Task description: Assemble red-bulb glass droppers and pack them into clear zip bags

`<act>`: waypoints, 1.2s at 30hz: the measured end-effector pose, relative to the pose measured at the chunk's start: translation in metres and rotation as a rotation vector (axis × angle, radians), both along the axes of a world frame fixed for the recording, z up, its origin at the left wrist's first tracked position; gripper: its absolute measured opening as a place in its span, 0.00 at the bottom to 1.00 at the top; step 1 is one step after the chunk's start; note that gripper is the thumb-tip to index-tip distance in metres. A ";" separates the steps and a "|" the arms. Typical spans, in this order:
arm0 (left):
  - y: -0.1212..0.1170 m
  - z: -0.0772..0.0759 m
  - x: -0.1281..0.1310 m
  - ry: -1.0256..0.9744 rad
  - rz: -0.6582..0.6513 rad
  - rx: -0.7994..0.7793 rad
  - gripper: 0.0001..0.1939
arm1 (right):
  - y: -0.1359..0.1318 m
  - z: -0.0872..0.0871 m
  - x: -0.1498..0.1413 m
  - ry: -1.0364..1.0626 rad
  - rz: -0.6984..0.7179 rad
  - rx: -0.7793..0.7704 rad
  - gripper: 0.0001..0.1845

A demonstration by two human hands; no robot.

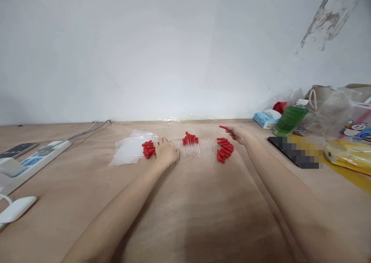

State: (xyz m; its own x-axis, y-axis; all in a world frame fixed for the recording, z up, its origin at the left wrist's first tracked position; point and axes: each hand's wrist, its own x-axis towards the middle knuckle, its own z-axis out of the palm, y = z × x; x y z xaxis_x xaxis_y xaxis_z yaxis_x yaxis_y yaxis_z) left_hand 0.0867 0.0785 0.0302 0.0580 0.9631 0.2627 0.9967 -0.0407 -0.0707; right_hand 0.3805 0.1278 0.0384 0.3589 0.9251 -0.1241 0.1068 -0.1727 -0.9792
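Observation:
Several thin clear tubes (207, 149) lie side by side in a row on the brown table covering. Over the row's left end rests my left hand (166, 151), its fingers curled down; what they hold, if anything, is hidden. Close against its left side is a pile of red dropper bulbs (148, 150). More red bulbs (190, 138) stand at the upper ends of some middle tubes, and a curved group of red bulbs (225, 150) lies right of the row. Above that group, my right hand (238, 134) pinches a single red dropper bulb (223, 127) by one end.
Clear plastic bags (129, 149) lie flat at the left. Farther left are a power strip (37, 158) with a grey cable, a phone (19, 150) and a white device (19, 209). At right stand a tissue pack (266, 119), a green bottle (290, 118) and a dark tablet-like slab (285, 149).

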 end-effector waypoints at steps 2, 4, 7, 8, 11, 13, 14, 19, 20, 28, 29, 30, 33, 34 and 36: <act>0.001 -0.001 0.003 -0.012 0.017 -0.009 0.21 | -0.011 0.007 -0.011 0.082 0.004 0.085 0.04; 0.004 -0.001 0.005 -0.027 0.033 -0.017 0.20 | -0.025 0.010 -0.027 0.151 0.024 0.152 0.01; 0.005 0.000 0.007 -0.051 0.031 -0.017 0.17 | -0.048 0.004 -0.055 0.232 0.082 0.209 0.05; 0.003 0.002 0.007 -0.059 0.020 -0.013 0.17 | -0.056 0.000 -0.064 0.253 0.108 0.217 0.05; -0.008 0.006 0.001 -0.080 -0.060 0.018 0.17 | -0.078 -0.018 -0.086 0.247 0.237 0.253 0.09; -0.021 0.006 -0.007 -0.096 -0.157 0.039 0.16 | -0.092 -0.031 -0.096 0.151 0.280 0.286 0.14; -0.028 0.004 -0.013 -0.107 -0.211 0.046 0.15 | -0.099 -0.036 -0.101 0.099 0.292 0.314 0.15; -0.064 -0.021 -0.044 -0.337 -0.828 0.029 0.10 | -0.124 -0.050 -0.115 -0.319 0.428 0.597 0.10; -0.069 -0.025 -0.048 -0.388 -0.859 0.019 0.09 | -0.127 -0.049 -0.117 -0.393 0.467 0.661 0.08; -0.082 -0.027 -0.045 -0.598 -0.829 0.001 0.09 | -0.143 -0.043 -0.124 -0.571 0.583 0.844 0.08; -0.082 -0.027 -0.044 -0.595 -0.836 -0.004 0.10 | -0.143 -0.043 -0.124 -0.572 0.589 0.849 0.08; -0.081 -0.027 -0.044 -0.593 -0.839 -0.003 0.10 | -0.143 -0.044 -0.123 -0.574 0.596 0.850 0.08; -0.081 -0.028 -0.045 -0.582 -0.839 0.007 0.11 | -0.143 -0.046 -0.123 -0.576 0.610 0.845 0.09; -0.081 -0.028 -0.046 -0.578 -0.845 0.012 0.11 | -0.143 -0.046 -0.123 -0.572 0.618 0.840 0.09; -0.081 -0.029 -0.047 -0.569 -0.864 0.019 0.11 | -0.143 -0.046 -0.123 -0.558 0.641 0.831 0.09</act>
State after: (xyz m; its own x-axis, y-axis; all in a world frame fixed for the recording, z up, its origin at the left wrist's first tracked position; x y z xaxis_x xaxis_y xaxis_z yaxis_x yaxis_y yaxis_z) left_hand 0.0401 -0.0024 0.0015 0.5900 0.6474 0.4825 0.5144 -0.7620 0.3934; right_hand 0.2576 -0.0148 -0.0080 -0.3845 0.6790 0.6254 0.3894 0.7335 -0.5570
